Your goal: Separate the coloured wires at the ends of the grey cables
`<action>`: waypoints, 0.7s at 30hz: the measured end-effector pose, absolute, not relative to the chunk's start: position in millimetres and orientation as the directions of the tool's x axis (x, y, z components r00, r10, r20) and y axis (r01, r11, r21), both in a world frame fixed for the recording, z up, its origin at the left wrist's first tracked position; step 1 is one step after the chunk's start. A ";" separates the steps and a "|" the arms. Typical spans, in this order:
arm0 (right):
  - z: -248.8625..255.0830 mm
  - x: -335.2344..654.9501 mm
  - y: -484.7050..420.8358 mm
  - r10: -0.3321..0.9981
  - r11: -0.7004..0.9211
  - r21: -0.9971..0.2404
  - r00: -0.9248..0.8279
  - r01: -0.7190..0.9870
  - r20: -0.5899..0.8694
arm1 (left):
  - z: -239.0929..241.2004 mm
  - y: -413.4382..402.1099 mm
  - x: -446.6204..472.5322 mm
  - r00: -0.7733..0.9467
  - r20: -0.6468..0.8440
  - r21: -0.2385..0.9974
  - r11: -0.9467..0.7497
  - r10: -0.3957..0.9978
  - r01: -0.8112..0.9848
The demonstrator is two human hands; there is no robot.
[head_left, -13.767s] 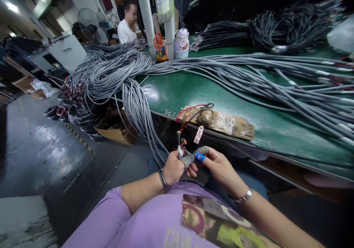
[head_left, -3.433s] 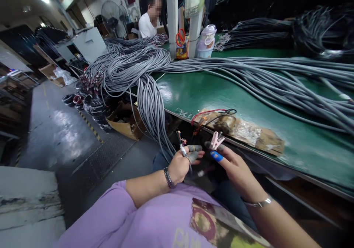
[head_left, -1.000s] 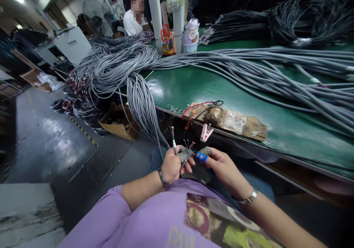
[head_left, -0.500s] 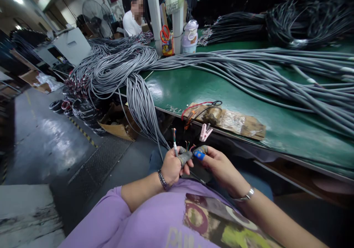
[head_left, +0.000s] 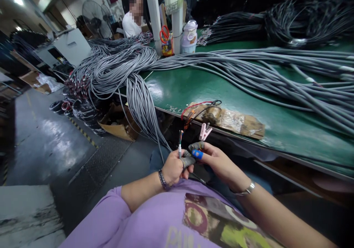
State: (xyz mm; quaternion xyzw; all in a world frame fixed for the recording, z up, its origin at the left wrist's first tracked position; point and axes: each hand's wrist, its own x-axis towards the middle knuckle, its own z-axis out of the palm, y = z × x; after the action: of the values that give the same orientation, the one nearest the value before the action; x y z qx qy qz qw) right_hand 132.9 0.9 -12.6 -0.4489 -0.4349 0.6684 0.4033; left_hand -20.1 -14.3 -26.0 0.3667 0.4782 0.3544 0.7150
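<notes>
My left hand (head_left: 174, 167) is closed around a grey cable (head_left: 180, 150), whose end stands up above the fist with a white band and several thin coloured wires fanning out. Tape wraps the thumb and a finger of this hand. Close against it, my right hand (head_left: 212, 157) pinches with thumb and forefinger; blue tape covers the thumb and greyish tape a finger. What lies between the right fingertips is hidden. Just above the hands, a pink clothes peg (head_left: 205, 132) sits at the table edge by a taped wooden board (head_left: 235, 122) with red and black leads.
Grey cables (head_left: 243, 67) run in a thick bundle across the green table (head_left: 171, 84), and a looped heap (head_left: 118, 63) hangs over its left end. A lilac cup (head_left: 189, 36) and orange-handled scissors (head_left: 164, 34) stand by a post. Behind sits a person in white (head_left: 131, 23).
The cable end in my left hand has shifted slightly right. My right fingers have moved left against the left hand, and the thin wires seen between the hands are now covered.
</notes>
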 end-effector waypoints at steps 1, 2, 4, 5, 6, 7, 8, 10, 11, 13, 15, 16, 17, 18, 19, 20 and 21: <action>-12.9 131.8 1.1 0.928 -0.295 -0.944 -0.278 -0.146 -0.247 | -25.7 -14.4 -20.4 0.298 -0.425 0.864 0.482 0.855 -0.149; -14.1 130.8 0.9 0.930 -0.293 -0.945 -0.273 -0.145 -0.246 | -25.6 -14.4 -20.7 0.297 -0.426 0.864 0.482 0.855 -0.147; -18.7 128.9 -0.6 0.939 -0.291 -0.945 -0.232 -0.152 -0.252 | -26.0 -14.4 -20.9 0.280 -0.425 0.866 0.477 0.861 -0.150; -21.7 128.1 -1.6 0.943 -0.297 -0.941 -0.206 -0.164 -0.262 | -26.5 -14.4 -20.7 0.267 -0.419 0.870 0.468 0.868 -0.155; -24.7 127.5 -2.7 0.943 -0.310 -0.933 -0.183 -0.183 -0.277 | -27.1 -14.5 -20.4 0.252 -0.410 0.875 0.456 0.877 -0.161; -27.4 127.0 -3.8 0.941 -0.325 -0.923 -0.167 -0.205 -0.294 | -27.7 -14.7 -20.0 0.237 -0.398 0.882 0.441 0.886 -0.165; -29.5 126.6 -4.8 0.938 -0.338 -0.913 -0.158 -0.226 -0.308 | -28.3 -14.9 -19.5 0.220 -0.384 0.890 0.423 0.897 -0.168; -31.1 125.9 -5.9 0.932 -0.360 -0.897 -0.152 -0.255 -0.330 | -29.0 -15.3 -18.5 0.186 -0.360 0.903 0.391 0.914 -0.176; -30.6 125.6 -6.1 0.930 -0.365 -0.893 -0.148 -0.264 -0.336 | -29.0 -15.4 -18.0 0.170 -0.352 0.908 0.380 0.920 -0.177; -27.7 124.9 -5.9 0.930 -0.367 -0.887 -0.138 -0.280 -0.342 | -27.9 -15.3 -17.5 0.173 -0.349 0.914 0.375 0.921 -0.155; -24.2 123.9 -5.1 0.933 -0.359 -0.889 -0.138 -0.284 -0.333 | -25.6 -14.6 -17.7 0.239 -0.368 0.913 0.398 0.898 -0.092; -23.0 123.3 -4.7 0.937 -0.348 -0.895 -0.140 -0.279 -0.321 | -24.3 -14.2 -18.0 0.278 -0.381 0.910 0.411 0.882 -0.058; -22.3 122.7 -4.4 0.940 -0.339 -0.901 -0.139 -0.272 -0.311 | -22.9 -13.6 -18.3 0.308 -0.391 0.906 0.421 0.867 -0.034; -22.1 122.0 -4.0 0.942 -0.333 -0.905 -0.133 -0.265 -0.308 | -21.8 -13.1 -18.7 0.321 -0.395 0.905 0.425 0.861 -0.025; -22.5 121.5 -3.7 0.943 -0.331 -0.906 -0.120 -0.264 -0.310 | -21.0 -12.6 -19.0 0.313 -0.392 0.906 0.422 0.865 -0.032; -23.2 121.0 -3.6 0.942 -0.335 -0.903 -0.102 -0.269 -0.320 | -20.5 -12.1 -19.2 0.291 -0.383 0.909 0.413 0.877 -0.048; -24.1 120.8 -3.4 0.939 -0.343 -0.897 -0.084 -0.278 -0.333 | -20.4 -11.8 -19.3 0.266 -0.374 0.913 0.404 0.888 -0.065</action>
State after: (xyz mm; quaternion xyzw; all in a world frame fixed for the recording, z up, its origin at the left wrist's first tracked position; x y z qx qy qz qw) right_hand 120.8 -3.4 -24.1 -0.4922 -0.3357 0.6552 0.4645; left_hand -19.3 -11.8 -20.4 0.4174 0.4929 0.3520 0.6774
